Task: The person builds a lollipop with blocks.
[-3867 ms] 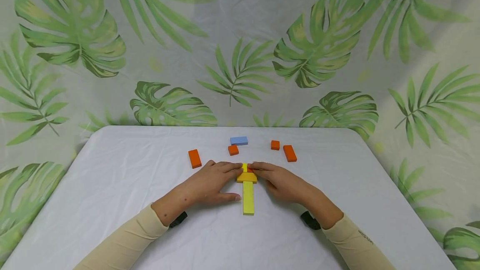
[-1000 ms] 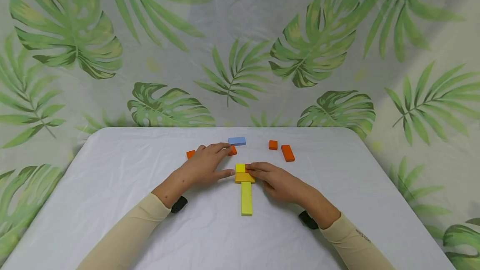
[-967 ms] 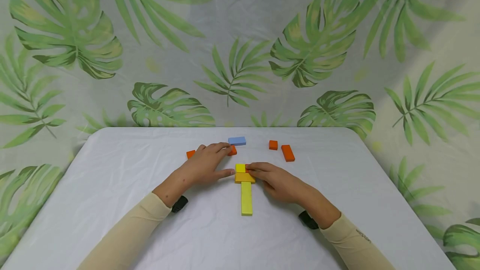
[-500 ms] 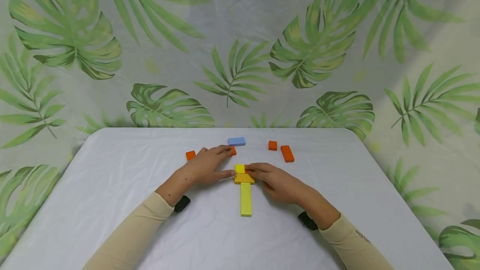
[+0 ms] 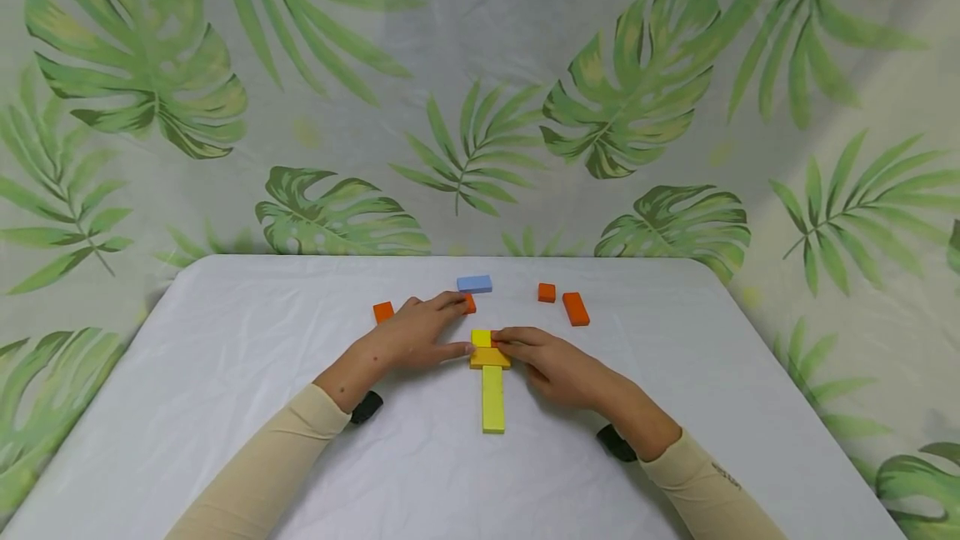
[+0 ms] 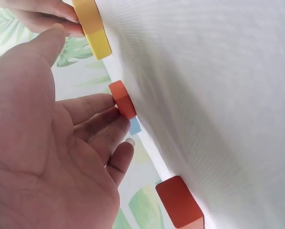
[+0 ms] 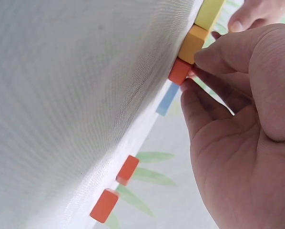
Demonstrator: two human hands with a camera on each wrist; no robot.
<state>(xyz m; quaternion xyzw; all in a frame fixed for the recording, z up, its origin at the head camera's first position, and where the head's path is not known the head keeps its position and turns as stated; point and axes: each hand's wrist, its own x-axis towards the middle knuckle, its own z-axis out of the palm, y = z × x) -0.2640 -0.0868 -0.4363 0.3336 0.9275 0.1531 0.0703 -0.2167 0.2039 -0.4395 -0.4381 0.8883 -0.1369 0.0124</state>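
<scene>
My left hand (image 5: 412, 338) reaches over a loose red cube (image 5: 471, 304), its extended fingertips touching it. The left thumb lies apart from them, by the orange block (image 5: 490, 359). My right hand (image 5: 566, 365) rests its fairly straight fingertips on another red cube (image 7: 179, 70), mostly hidden in the head view. In the right wrist view its thumb is against or very near the orange block. That red cube sits beside a yellow cube (image 5: 481, 338), both at the far side of the orange block. A long lime-yellow block (image 5: 492, 400) runs from the orange block towards me.
A light blue block (image 5: 474, 284) lies behind the loose red cube. Farther right are a red cube (image 5: 547, 292) and a red oblong block (image 5: 576, 308). Another red block (image 5: 383, 312) is partly hidden behind the left hand. A leaf-patterned cloth hangs behind the white table (image 5: 300, 290).
Since the earliest frame, my left hand has left the yellow cube and moved back to the loose red cube, its fingertips settling against it. The right hand has stayed in place.
</scene>
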